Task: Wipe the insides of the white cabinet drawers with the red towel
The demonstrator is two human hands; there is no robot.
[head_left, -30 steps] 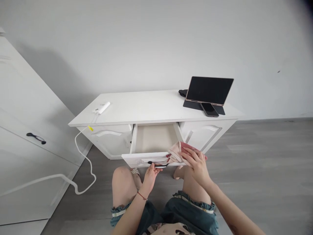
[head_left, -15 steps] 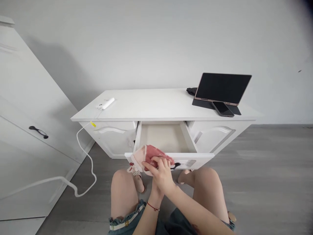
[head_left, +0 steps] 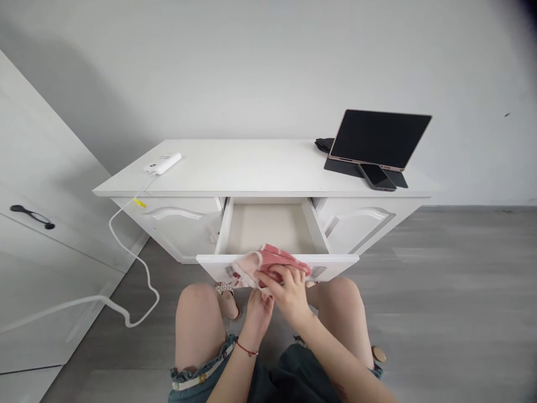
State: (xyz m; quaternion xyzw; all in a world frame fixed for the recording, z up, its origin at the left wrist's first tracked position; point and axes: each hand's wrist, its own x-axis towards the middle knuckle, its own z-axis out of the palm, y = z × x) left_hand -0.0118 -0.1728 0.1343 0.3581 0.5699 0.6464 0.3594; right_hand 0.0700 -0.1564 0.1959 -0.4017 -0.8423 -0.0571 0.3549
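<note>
A small pink-and-red towel (head_left: pixel 251 263) is bunched in front of the open drawer (head_left: pixel 277 226), overlapping its front panel. My right hand (head_left: pixel 291 294) lies over the towel, its fingers bent and gripping the cloth. Just below and to the left, my left hand (head_left: pixel 258 313) has curled fingers at the towel's lower edge; its fingertips are partly hidden under the cloth. A red cord bracelet (head_left: pixel 247 348) circles the left wrist. The pale inside floor of the drawer shows behind the towel.
A white desk (head_left: pixel 235 168) holds a dark-screened tablet (head_left: pixel 380 137) on a stand, a phone (head_left: pixel 376 177), a black folded item (head_left: pixel 324 145) and a white device (head_left: pixel 163 164) with a cable (head_left: pixel 146 274). A white cabinet (head_left: pixel 50 268) stands left. My knees flank the drawer.
The view has shifted slightly. The towel and my right hand have moved a little to the right, covering the drawer handle. My left hand has come out from behind the right one.
</note>
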